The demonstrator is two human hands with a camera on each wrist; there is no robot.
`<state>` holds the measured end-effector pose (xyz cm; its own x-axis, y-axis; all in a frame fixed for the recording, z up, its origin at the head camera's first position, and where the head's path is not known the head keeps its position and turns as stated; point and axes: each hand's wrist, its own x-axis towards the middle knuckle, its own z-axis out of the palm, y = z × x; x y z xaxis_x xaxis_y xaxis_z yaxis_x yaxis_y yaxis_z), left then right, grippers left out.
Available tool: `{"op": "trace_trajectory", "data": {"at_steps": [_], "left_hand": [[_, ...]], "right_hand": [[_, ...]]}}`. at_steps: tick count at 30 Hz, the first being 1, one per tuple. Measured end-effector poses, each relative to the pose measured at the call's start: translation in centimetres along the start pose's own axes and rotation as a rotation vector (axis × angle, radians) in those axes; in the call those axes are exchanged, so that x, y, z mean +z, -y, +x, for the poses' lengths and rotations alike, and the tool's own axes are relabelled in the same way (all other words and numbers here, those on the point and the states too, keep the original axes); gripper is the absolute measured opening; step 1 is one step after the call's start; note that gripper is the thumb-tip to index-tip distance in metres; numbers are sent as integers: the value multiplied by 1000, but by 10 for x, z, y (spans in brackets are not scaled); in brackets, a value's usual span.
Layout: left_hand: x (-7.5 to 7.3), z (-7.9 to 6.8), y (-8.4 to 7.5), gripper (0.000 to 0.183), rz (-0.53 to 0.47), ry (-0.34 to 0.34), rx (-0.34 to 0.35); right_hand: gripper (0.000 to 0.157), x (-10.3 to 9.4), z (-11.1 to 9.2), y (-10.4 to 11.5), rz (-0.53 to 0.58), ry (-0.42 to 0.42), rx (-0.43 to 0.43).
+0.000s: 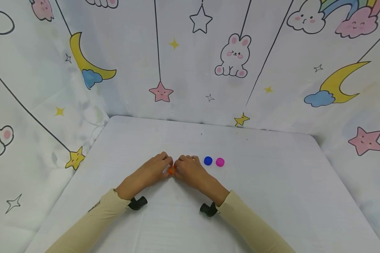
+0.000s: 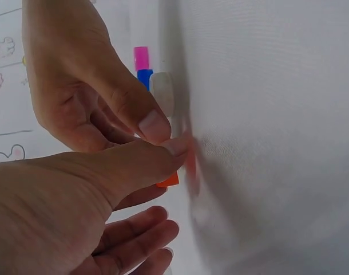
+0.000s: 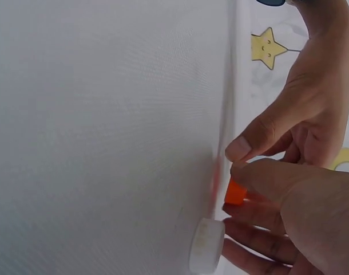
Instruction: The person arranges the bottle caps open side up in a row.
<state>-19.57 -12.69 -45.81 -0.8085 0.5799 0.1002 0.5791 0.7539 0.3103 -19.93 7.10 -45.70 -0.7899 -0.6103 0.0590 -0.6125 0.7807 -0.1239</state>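
Near the middle of the white table, a small orange cylinder-shaped piece (image 1: 172, 170) sits between the two hands, with a darker mark on its top. My left hand (image 1: 154, 169) pinches it from the left, thumb in front. From the other side my right hand (image 1: 191, 170) pinches it too, and the two thumbs almost meet. The fingers cover much of the orange piece (image 3: 236, 192) in both wrist views. Beside the right hand, a whitish short round piece (image 3: 207, 246) stands on the table; the head view hides it.
A blue round piece (image 1: 208, 161) and a pink round piece (image 1: 220, 162) stand side by side right of the right hand. Black wrist mounts (image 1: 137, 203) stick out under both sleeves. A patterned cloth backdrop (image 1: 190, 70) rises behind the table (image 1: 272, 196).
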Motion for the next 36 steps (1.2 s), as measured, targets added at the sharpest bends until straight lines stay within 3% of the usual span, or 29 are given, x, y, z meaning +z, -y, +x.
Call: {"op": "trace_trajectory", "data": {"at_steps": [12, 24, 30, 36], "left_hand": [[-3, -1, -2, 25, 11, -96, 81], [-5, 1, 0, 13, 15, -115, 94], [-6, 2, 1, 8, -10, -113, 65], [-6, 3, 2, 10, -49, -104, -9]], "right_hand": [[26, -6, -1, -4, 121, 21, 60], [25, -8, -2, -5, 159, 23, 81], [25, -9, -2, -7, 193, -1, 83], [31, -10, -3, -6, 167, -45, 60]]}}
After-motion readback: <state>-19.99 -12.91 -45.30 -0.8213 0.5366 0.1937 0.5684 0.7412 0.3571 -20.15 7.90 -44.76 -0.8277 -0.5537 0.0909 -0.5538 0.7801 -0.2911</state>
